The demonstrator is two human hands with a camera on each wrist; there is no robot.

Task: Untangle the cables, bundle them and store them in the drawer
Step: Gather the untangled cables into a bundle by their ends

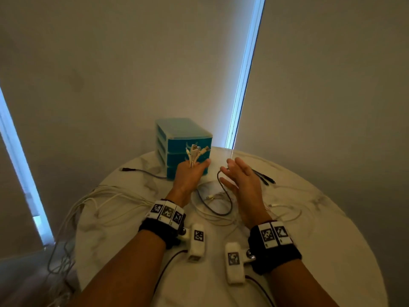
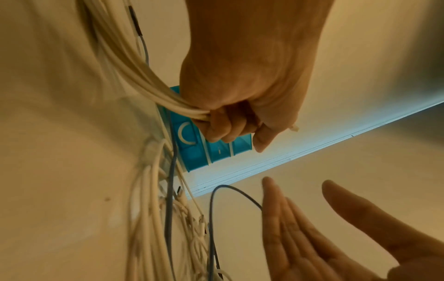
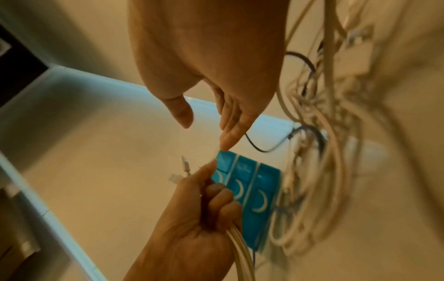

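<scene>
The left hand (image 1: 188, 176) curls tightly round a bunch of smooth cream-white round cables (image 2: 153, 91), plug ends sticking out above its fingers. The right hand (image 1: 241, 180) lies flat with straight fingers, holding nothing, a thin dark grey cable (image 1: 225, 196) looping just beside its fingertips.

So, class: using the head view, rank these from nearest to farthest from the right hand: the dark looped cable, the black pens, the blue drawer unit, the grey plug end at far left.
From the right hand:
1. Dark looped cable, against the fingers on their left.
2. Black pens, just right, on the table.
3. Blue drawer unit, left and farther back.
4. Grey plug end, far left.

Home room: round marble table (image 1: 321, 218), drawn window blinds (image 1: 321, 74)
</scene>
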